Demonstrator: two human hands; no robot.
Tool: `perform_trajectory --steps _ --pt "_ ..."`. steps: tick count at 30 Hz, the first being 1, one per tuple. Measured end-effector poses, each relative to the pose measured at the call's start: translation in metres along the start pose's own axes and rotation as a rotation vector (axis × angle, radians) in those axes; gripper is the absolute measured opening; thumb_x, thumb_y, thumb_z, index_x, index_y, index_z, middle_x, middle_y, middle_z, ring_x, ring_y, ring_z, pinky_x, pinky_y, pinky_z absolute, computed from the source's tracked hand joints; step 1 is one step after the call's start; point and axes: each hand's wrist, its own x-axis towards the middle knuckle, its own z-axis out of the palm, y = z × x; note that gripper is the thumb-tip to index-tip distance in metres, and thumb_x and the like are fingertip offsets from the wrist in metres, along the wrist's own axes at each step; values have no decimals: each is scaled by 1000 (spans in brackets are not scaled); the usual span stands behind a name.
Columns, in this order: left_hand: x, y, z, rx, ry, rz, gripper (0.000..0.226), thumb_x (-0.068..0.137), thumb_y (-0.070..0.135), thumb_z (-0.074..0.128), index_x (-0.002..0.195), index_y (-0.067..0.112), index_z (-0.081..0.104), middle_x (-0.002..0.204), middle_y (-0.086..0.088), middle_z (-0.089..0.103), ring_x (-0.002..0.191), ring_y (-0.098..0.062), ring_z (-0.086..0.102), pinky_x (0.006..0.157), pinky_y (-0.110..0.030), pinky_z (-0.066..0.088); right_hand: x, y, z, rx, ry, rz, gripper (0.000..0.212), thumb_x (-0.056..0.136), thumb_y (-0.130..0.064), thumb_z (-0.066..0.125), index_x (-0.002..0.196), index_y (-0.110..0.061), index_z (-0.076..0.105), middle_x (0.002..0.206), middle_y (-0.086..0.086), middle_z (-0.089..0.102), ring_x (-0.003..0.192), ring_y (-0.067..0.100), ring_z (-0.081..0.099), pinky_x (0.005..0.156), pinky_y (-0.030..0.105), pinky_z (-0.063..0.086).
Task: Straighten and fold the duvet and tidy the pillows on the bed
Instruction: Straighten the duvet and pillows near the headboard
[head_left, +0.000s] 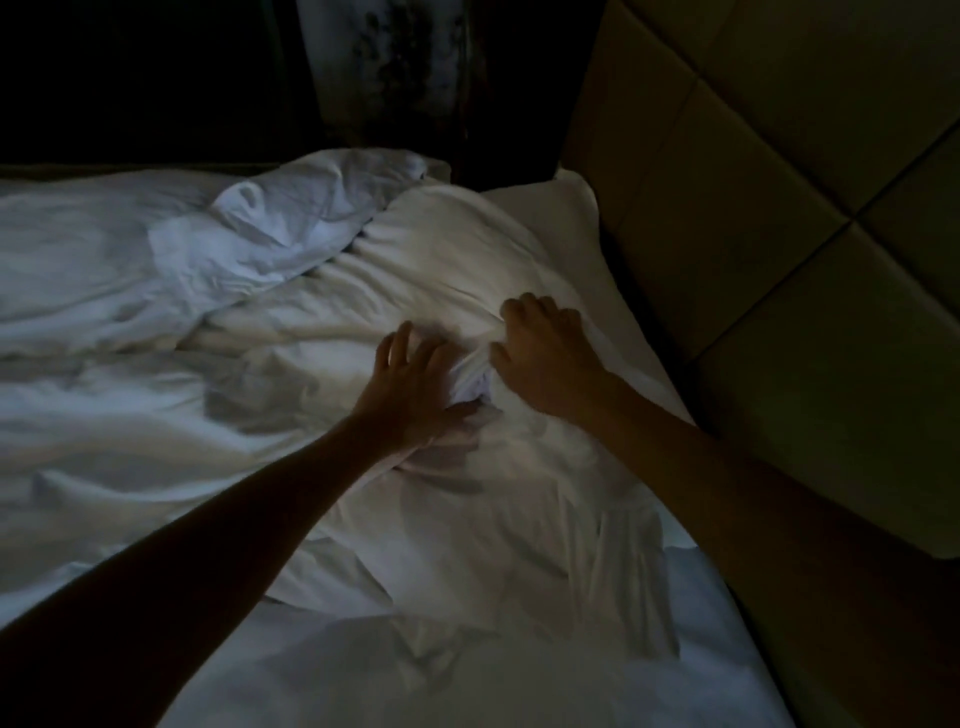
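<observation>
A white duvet (130, 322) lies crumpled across the bed, bunched up toward the head end. My left hand (415, 384) lies on a raised fold of the duvet with its fingers spread and fairly straight, slightly blurred. My right hand (540, 353) sits just to the right of it, fingers curled into the same bunch of white cloth. A white pillow (545, 208) shows behind the duvet, against the headboard. The room is dim.
A padded beige headboard (753, 208) runs along the right side. The bare white sheet (467, 675) shows at the near edge of the bed. A dark wall and a dark gap lie beyond the far side of the bed.
</observation>
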Motion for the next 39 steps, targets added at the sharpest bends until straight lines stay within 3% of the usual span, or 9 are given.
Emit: perform_trajectory --steps 3,8,14,19,24,27,29,33,39 --pt "-1 -22 0 34 -60 81 95 65 82 49 144 36 23 145 2 36 133 -33 30 114 -53 16 10 -13 15 -19 -133 -82 62 85 -58 51 121 -8 47 125 14 52 117 32 46 99 47 33" --pt "-9 -39 19 3 -238 -27 86 62 84 49 121 21 52 116 -8 63 106 -28 61 89 -36 48 -1 -15 35 -6 -376 61 83 78 -72 52 126 -6 46 127 18 51 116 34 49 98 46 39" --pt "-28 -33 19 -144 26 90 84 70 68 32 125 8 53 99 -15 71 91 -33 67 79 -37 50 -43 -7 42 -47 -170 -55 31 76 -15 70 102 -4 59 93 18 62 84 37 63 72 40 50" --pt "3 -25 -37 -118 162 174 76 85 69 24 124 9 49 81 -16 71 72 -35 67 68 -34 49 -8 28 3 127 -150 68 45 92 -25 55 135 -12 49 111 24 63 98 39 62 80 41 48" --pt "74 -31 -93 -182 92 17 63 93 62 24 128 14 42 95 -18 67 82 -35 63 74 -40 50 64 56 -67 -59 104 -204 40 87 -34 63 114 -5 64 88 20 65 72 36 66 57 32 49" --pt "113 -31 -102 49 144 32 71 92 61 0 129 16 41 115 -14 58 91 -32 55 77 -40 47 100 56 -69 -168 1 -33 40 97 -39 49 127 -12 52 115 16 59 105 34 57 84 39 42" --pt "124 -25 -81 19 123 -87 54 97 47 24 138 14 36 128 -18 51 111 -37 48 94 -48 39 109 35 -46 -230 -2 113 41 93 -39 51 126 -14 49 123 17 54 116 36 48 96 45 37" --pt "102 -8 -1 -4 14 -193 68 97 46 24 152 12 2 159 -15 0 145 -40 -2 114 -61 -4 86 -4 38 -97 68 31 54 92 -43 42 139 -16 45 145 21 41 135 40 33 112 59 18" --pt "98 -17 67 -22 88 -109 66 96 47 23 151 11 11 158 -18 11 144 -42 6 113 -64 2 74 17 128 -52 122 22 50 96 -37 37 142 -20 44 152 16 35 141 38 28 114 60 14"
